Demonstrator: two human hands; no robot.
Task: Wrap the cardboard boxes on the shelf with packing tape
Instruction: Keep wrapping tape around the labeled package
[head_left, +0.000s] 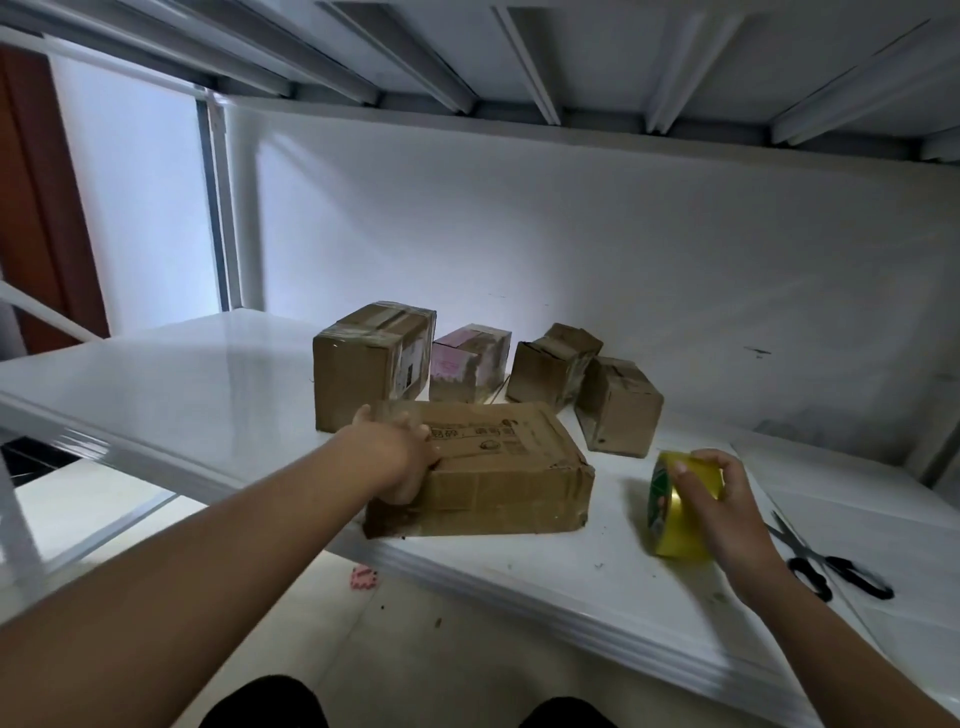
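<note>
Five cardboard boxes sit on the white shelf (171, 395), and the one under work, a flat wide box (498, 467), lies nearest the edge, directly under the left hand (400, 457). That hand curls over the box's near left corner, fingers on the top face and thumb side down the end, most likely to pin the box so it cannot slide while tape is drawn across it. Well apart to the right of that hand, the right hand (722, 499) grips a yellow roll of packing tape (680, 506), fingers wrapped over its rim, the roll standing on edge on the shelf; whether a free strip runs from the roll to the box cannot be told, since the frame is blurred there. Beyond the left hand stand the other four: a tall taped box (363, 364), a pink-labelled box (467, 364), and two small crumpled boxes (550, 364) (618, 405) leaning together, seemingly pushed back to leave working room at the front. Just right of the right hand lie black-handled scissors (826, 556), within easy reach for cutting the tape.
</note>
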